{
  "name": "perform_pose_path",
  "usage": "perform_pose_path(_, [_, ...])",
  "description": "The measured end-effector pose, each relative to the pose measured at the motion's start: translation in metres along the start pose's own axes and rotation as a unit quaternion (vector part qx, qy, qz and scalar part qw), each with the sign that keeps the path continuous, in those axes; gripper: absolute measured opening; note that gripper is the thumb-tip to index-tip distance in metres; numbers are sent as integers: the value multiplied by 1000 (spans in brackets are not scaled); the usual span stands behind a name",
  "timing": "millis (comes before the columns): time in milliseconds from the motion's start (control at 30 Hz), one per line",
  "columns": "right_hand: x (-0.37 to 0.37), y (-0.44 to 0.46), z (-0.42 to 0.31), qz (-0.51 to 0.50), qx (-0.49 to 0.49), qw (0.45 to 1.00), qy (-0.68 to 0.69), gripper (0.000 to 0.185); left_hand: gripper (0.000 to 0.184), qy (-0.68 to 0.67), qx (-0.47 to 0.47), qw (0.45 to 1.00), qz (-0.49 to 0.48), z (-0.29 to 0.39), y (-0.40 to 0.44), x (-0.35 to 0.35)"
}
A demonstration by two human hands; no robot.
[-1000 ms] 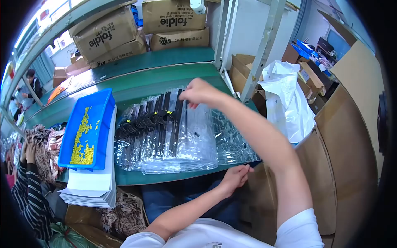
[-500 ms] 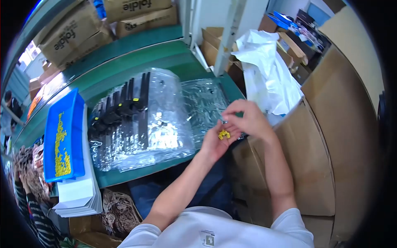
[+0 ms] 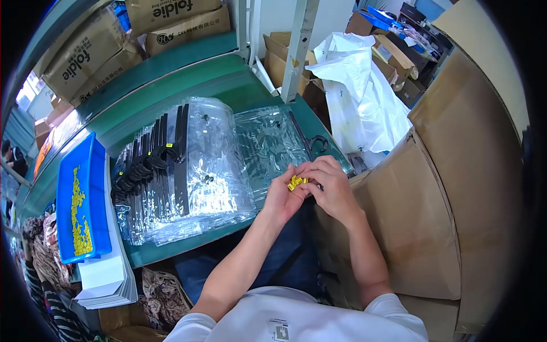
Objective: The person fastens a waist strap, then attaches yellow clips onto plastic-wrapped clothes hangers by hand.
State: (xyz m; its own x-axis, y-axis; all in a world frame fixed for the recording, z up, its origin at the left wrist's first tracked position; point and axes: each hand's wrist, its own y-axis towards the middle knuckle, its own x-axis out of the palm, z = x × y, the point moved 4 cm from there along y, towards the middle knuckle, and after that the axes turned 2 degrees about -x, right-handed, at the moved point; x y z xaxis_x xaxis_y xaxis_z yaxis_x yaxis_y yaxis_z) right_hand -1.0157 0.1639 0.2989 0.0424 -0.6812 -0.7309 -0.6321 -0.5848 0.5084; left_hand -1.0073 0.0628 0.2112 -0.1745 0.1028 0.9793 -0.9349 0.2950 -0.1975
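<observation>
My left hand is cupped palm up, with several small yellow clips lying in it. Over that palm, my right hand has its thumb and fingertips pinched at a yellow clip on the edge of the pile. Just beyond the hands lies a clear plastic bag with a black strip and a black hook. To the left is a stack of clear plastic bags, its black hooks overlapping in a row. Some hooks carry yellow clips.
A blue tray of loose yellow clips rests on white sheets at the left. Cardboard boxes stand behind the green table. A large carton borders my right side, with white sheeting behind it.
My right hand has come down from above the left palm to the yellow clips. The black hook of the single bag now shows beyond my hands. The view has shifted slightly.
</observation>
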Motion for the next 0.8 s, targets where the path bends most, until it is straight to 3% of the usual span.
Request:
perform_pose_path(167, [-5, -4, 2, 45, -49, 998, -16, 27, 27, 31, 11, 998, 60, 0, 15, -12])
perform_pose_path(300, [-12, -17, 25, 156, 179, 962, 135, 24, 25, 87, -23, 994, 57, 1, 33, -22])
perform_pose_path(333, [-13, -16, 29, 157, 179, 962, 133, 24, 25, 87, -25, 994, 56, 4, 43, -31])
perform_pose_path(467, [-8, -7, 69, 228, 340, 830, 379, 22, 23, 4, -156, 954, -255, 17, 99, -48])
perform_pose_path(500, [-8, -2, 75, 229, 337, 831, 377, 22, 23, 5, -158, 953, -259, 15, 106, -38])
perform_pose_path(533, [-6, 3, 82, 242, 343, 826, 377, 22, 23, 206, -28, 965, -161, 17, 120, -34])
perform_pose_path(567, [-4, 8, 88, 255, 349, 820, 376, 22, 22, 393, 105, 912, -52, 19, 128, -27])
perform_pose_path(600, [-1, 11, 94, 267, 355, 813, 376, 23, 22, 552, 231, 798, 61, 22, 130, -18])
perform_pose_path(633, [1, 15, 101, 280, 360, 806, 377, 23, 21, 676, 343, 630, 168, 27, 125, -7])
perform_pose_path(667, [3, 19, 107, 283, 358, 806, 377, 23, 21, 677, 345, 629, 166, 26, 125, -4])
perform_pose_path(800, [13, 47, 127, 251, 349, 866, 258, 23, 21, 933, 202, 251, 162, 26, 129, 1])
